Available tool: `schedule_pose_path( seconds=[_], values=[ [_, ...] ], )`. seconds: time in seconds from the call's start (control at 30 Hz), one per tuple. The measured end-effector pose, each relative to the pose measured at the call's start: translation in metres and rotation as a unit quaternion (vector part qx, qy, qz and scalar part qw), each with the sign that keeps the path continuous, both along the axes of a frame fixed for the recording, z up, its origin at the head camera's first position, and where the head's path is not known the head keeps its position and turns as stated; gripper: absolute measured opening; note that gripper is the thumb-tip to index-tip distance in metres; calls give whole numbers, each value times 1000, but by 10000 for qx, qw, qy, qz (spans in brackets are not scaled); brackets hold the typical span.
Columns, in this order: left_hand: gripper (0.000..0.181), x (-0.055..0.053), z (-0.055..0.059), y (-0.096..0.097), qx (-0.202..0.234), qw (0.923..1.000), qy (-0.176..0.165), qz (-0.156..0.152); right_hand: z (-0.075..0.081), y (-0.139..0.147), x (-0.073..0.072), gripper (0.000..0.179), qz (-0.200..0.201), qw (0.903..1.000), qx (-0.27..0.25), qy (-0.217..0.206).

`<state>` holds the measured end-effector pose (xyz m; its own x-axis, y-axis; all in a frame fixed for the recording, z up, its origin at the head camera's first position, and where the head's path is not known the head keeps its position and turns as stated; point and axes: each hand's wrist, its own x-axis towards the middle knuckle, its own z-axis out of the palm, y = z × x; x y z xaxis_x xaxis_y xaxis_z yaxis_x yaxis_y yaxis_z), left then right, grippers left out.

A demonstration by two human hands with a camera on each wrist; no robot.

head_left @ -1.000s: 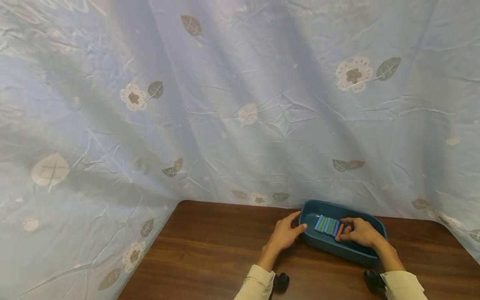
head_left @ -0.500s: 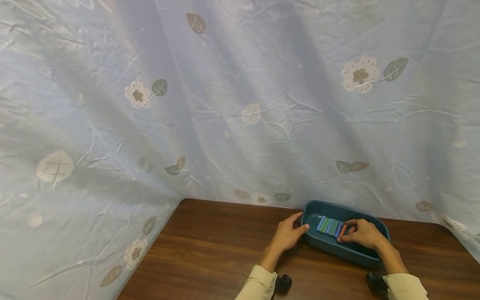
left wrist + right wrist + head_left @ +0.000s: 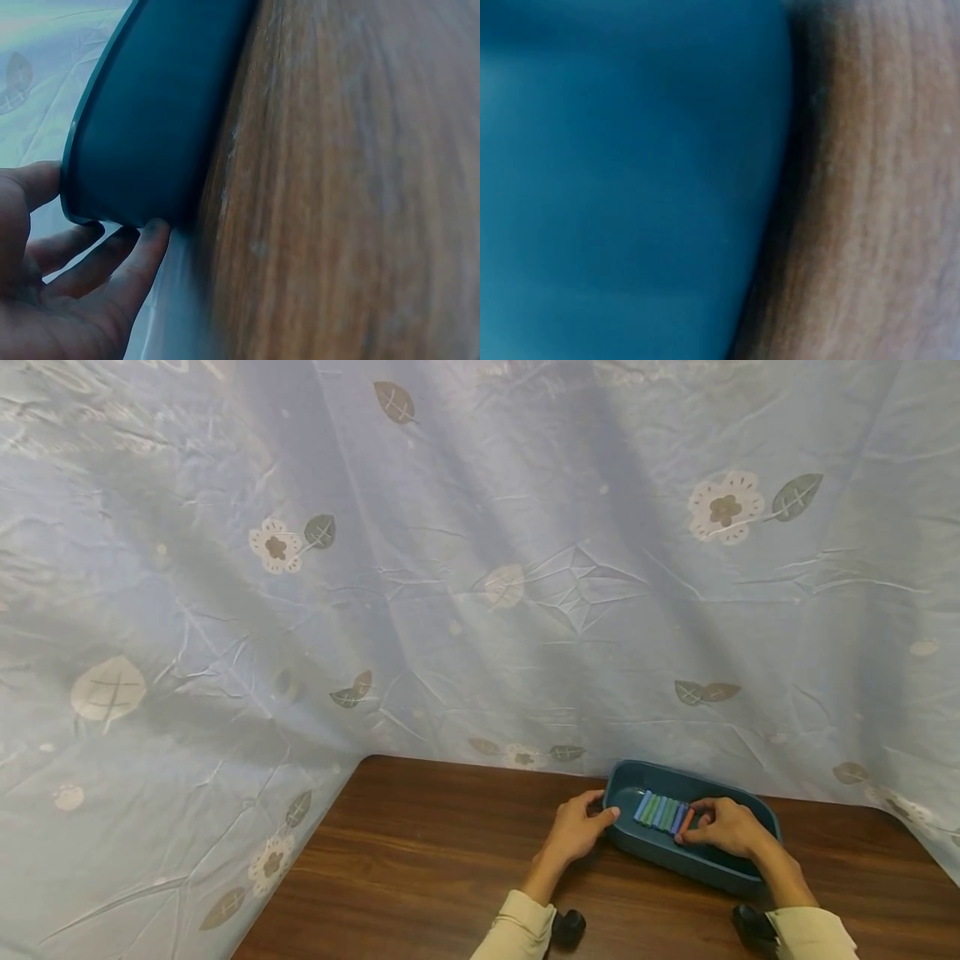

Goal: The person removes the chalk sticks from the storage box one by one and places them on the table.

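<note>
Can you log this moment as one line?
left hand: grips blue tray; right hand: pinches orange stick; other sticks: side by side inside

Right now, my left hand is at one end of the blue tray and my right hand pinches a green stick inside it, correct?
Not quite: the stick your right hand pinches inside the blue tray is orange-red, not green, as the head view shows. Your left hand is at one end.

In the head view, the teal tray [image 3: 678, 858] (like the floral cloth [image 3: 480, 643]) has shifted slightly right.
</note>
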<state>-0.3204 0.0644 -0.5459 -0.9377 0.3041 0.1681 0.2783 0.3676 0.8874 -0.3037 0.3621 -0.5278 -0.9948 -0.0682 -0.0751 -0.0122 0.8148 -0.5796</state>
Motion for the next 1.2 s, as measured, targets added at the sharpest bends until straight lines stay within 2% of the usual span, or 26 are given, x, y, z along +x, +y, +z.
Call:
schedule_pose_path(
  seconds=[0.2, 0.47, 0.73, 1.03, 1.2],
  values=[
    [48, 1, 1, 2, 62, 9999, -134, -33, 5, 2, 5, 82, 15, 9999, -85, 93],
    [46, 2, 2, 3, -116, 9999, 110, 18, 19, -2, 15, 81, 300, 9962, -769, 260],
    [47, 4, 3, 3, 68, 10000, -11, -12, 40, -18, 29, 81, 529, 9902, -1219, 422],
    [48, 7, 5, 3, 201, 9997, -97, -55, 53, -37, 47, 78, 553, 9893, -1212, 598],
    [49, 5, 5, 2, 206, 9997, -83, -44, 58, -46, 57, 75, 815, 9853, -1293, 764]
  ],
)
